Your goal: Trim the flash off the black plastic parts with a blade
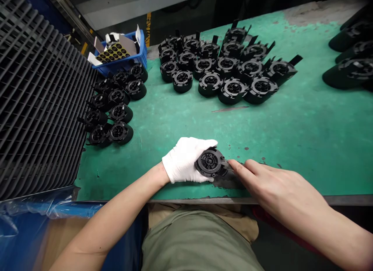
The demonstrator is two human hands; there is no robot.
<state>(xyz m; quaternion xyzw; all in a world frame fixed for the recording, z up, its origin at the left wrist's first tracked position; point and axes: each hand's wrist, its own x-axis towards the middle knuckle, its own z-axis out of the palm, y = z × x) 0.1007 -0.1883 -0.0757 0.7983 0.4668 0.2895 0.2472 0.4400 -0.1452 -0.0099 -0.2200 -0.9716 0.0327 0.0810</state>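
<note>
Your gloved left hand (183, 160) is curled around the black round part (210, 163) at the near edge of the green table (291, 138). The part's face is turned up and its long axis runs rightward along that edge. Your bare right hand (274, 185) meets the part from the right, fingertips drawn together at its rim; whether they pinch anything cannot be told.

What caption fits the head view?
White-gloved left hand grips a round black plastic part; bare right hand touches its edge.

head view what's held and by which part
A round black part: gloved left hand grips its left rim, right hand touches its right edge.
</note>
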